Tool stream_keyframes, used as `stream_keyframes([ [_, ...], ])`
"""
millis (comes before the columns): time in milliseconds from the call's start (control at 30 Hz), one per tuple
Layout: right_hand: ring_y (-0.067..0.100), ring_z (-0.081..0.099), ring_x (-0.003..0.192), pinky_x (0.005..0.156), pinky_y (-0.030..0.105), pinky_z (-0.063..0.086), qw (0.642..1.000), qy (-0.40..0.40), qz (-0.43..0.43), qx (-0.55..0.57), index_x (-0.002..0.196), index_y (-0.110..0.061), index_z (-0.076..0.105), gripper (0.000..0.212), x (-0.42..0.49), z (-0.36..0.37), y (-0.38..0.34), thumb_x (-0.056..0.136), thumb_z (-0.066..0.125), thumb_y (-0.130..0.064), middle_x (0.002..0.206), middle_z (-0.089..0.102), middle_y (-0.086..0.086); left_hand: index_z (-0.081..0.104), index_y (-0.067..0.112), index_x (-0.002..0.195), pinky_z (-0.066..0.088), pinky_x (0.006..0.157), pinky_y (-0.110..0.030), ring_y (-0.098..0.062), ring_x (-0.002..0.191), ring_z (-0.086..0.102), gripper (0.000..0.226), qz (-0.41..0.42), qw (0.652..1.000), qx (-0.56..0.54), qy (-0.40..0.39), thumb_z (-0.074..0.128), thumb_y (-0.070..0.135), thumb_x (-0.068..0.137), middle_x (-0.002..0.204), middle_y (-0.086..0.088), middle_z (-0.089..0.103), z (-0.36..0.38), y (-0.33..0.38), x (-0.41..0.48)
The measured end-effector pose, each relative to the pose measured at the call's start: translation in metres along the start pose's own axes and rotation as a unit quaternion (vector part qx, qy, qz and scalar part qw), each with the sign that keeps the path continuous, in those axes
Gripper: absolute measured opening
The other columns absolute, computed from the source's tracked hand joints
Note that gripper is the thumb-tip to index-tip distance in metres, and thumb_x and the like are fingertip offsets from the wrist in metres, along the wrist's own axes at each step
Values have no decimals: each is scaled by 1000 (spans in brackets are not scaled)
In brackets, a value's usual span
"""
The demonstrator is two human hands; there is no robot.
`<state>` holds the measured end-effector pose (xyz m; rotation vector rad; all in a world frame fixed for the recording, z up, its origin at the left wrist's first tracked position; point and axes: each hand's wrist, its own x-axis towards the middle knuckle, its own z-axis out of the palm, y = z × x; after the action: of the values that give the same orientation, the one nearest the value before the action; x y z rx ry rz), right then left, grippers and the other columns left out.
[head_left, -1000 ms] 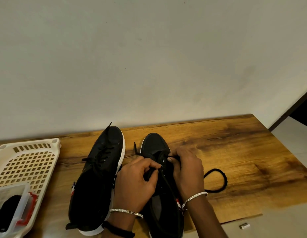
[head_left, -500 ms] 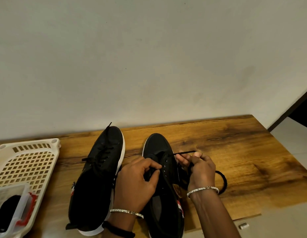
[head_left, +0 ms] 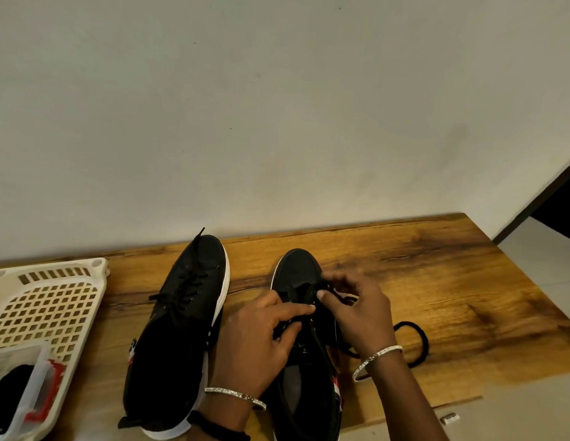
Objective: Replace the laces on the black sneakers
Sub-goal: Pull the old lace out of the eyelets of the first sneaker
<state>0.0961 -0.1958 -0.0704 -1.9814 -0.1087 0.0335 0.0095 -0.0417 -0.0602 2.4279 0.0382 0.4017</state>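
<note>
Threading looks to me like the step in hand. The black sneaker (head_left: 296, 268) being laced lies toe-away on the wooden table (head_left: 436, 281), between both hands. The right hand (head_left: 361, 313) pinches the black lace (head_left: 425, 345) with thumb and fingertips at the eyelets near the toe. The left hand (head_left: 261, 342) curls round another stretch of it over the tongue, forefinger reaching toward the same spot. Slack trails into a loop on the table to the right. I judge few eyelets are done. Next I would feed the tip through the following eyelet and draw the slack in evenly. The second sneaker (head_left: 188, 313), laced, lies just beside on the left, and a white basket (head_left: 54, 297) sits beyond it.
</note>
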Motion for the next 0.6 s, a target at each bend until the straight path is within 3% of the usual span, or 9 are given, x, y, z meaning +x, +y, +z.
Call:
stream_keyframes([
  [67,-5,66,87,74,4,47,999,3,-23,-47,96,-24,78,21,-1,0,3,79,84,-13,93,73,-12,69,51,108,51,62,-26,-2,79,55,35,-1,1000,10,-1,75,28,83,81,16,55,2,2,0],
  [200,11,67,83,75,27,53,991,40,-52,-117,88,-21,77,8,1,1,8,85,79,-14,85,73,-7,71,47,102,52,59,-28,-3,77,58,31,-16,1000,13,11,77,25,80,82,16,60,4,5,0],
  [333,25,67,84,69,37,52,981,93,-73,-152,97,-11,66,5,4,8,12,97,62,-12,89,69,4,73,45,98,52,59,-24,-2,76,60,31,-23,999,19,18,79,21,78,83,18,62,6,5,-1],
  [400,26,70,79,68,44,58,985,116,-54,-114,98,-11,63,5,4,9,12,99,58,-10,89,69,7,73,44,96,52,60,-22,-2,77,60,32,-29,999,22,20,79,20,77,83,19,63,6,6,-1],
  [467,19,74,67,62,43,62,992,128,-7,-7,97,-14,57,10,3,6,8,103,51,-8,89,67,8,73,43,94,53,61,-23,-1,78,61,32,-36,999,23,25,80,18,76,84,19,64,7,6,-2],
  [600,13,73,57,50,23,58,978,137,71,139,105,-3,47,9,-1,0,-2,107,42,-10,88,63,12,73,41,92,56,61,-32,-2,76,62,32,-43,998,24,31,81,16,74,82,18,64,7,5,-2],
])
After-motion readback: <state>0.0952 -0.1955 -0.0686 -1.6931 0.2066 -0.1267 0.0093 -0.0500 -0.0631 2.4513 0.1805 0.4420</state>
